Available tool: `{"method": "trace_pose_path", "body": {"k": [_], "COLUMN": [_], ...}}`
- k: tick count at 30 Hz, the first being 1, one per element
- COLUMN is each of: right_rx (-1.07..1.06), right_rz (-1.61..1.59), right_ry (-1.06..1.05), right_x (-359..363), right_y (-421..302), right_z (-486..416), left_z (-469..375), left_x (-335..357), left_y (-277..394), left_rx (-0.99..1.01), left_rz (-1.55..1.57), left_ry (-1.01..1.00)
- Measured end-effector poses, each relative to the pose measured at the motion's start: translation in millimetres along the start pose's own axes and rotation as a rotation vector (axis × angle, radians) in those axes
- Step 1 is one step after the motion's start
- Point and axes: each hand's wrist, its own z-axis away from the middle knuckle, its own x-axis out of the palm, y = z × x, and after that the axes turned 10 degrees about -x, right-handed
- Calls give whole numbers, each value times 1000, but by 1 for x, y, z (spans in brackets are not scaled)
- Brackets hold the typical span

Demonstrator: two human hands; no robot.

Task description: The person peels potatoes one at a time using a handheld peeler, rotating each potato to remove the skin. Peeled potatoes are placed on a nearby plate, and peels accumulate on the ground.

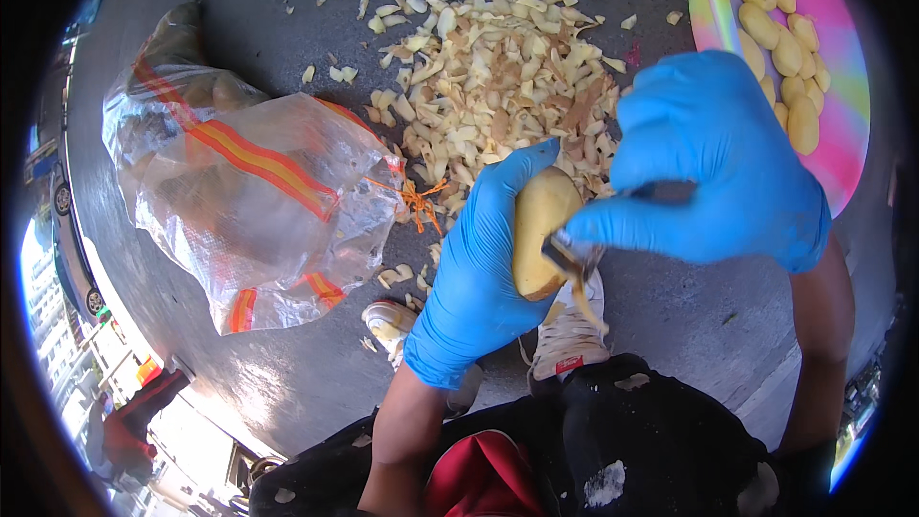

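My left hand (482, 269), in a blue disposable glove, grips a mostly peeled potato (540, 230) upright above the floor. Brownish skin shows at the potato's lower end. In the blue-gloved fingers of my right hand (707, 165) is a peeler (563, 251), its blade against the potato's lower right side. A strip of peel (590, 305) hangs from the blade. The peeler's handle is mostly hidden by my right hand. Beyond both hands lies a wide heap of potato peelings (495, 64) on the floor.
A translucent woven plastic sack (251, 179) with orange stripes and an orange tie slumps at left. At upper right, a multicoloured plastic basin (836, 122) holds several peeled potatoes (786, 54). My shoes (574, 330) are below my hands. Another person (133, 431) and a parked car (75, 244) appear at far left.
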Motion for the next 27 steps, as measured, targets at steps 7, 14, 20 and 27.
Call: {"method": "trace_pose_path", "body": {"k": [7,14,20,27], "right_rx": [129,140,105,337], "right_rz": [98,192,119,-465], "right_ry": [76,110,107,255], "right_x": [0,-10,-11,21], "right_y": [-12,-10,-13,-19], "right_z": [8,-9,-20,-7], "left_z": [1,7,0,-5], "left_x": [5,-5,-15,-11], "left_y": [1,9,15,11], "left_rx": [-171,-198,-366,-275], "left_rz": [219,389,607,887], "left_ry": [27,-40,-187,-113]}}
